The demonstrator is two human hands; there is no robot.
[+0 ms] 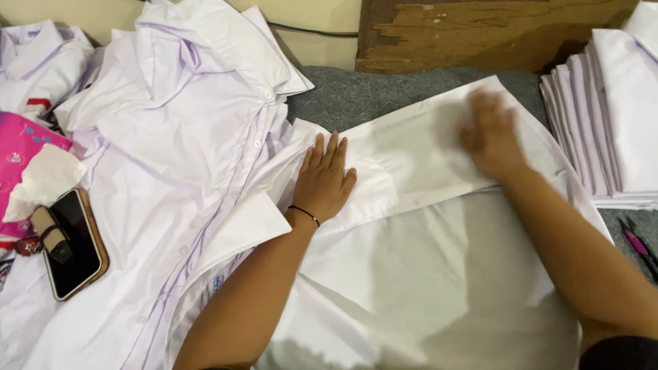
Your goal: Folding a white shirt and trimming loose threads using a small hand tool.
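The white shirt [439, 274] is lying face down on the grey counter [356, 96], directly in front of the person, with 1 sleeve [411, 147] folded across its upper back. The sleeve's long axis is running from lower left to upper right, from the shoulder area toward the cuff end near the far edge of the counter. The left hand [323, 181] is pressing flat on the sleeve near its inner end, palm down, fingers [327, 152] extended and held close together, clamped on nothing; a thin black band is sitting at the wrist. The right hand [490, 137] is resting on the sleeve farther along the same axis, toward the cuff; it is motion-blurred, so whether its fingers are spread or together cannot be told, though it appears to be lying flat rather than gripping. Both hands are therefore touching the sleeve, with the right hand nearer the cuff end and the left hand nearer the shirt's centre line. To the left, a pile of unfolded white shirts [185, 130] is overlapping the counter edge, just beside the left forearm. A phone [72, 247] with a crumpled tissue [44, 178] is lying on that pile. At the right, a stack of folded shirts [610, 130] is standing well apart from the right hand, and a pink-handled tool [637, 243] is lying below the stack.
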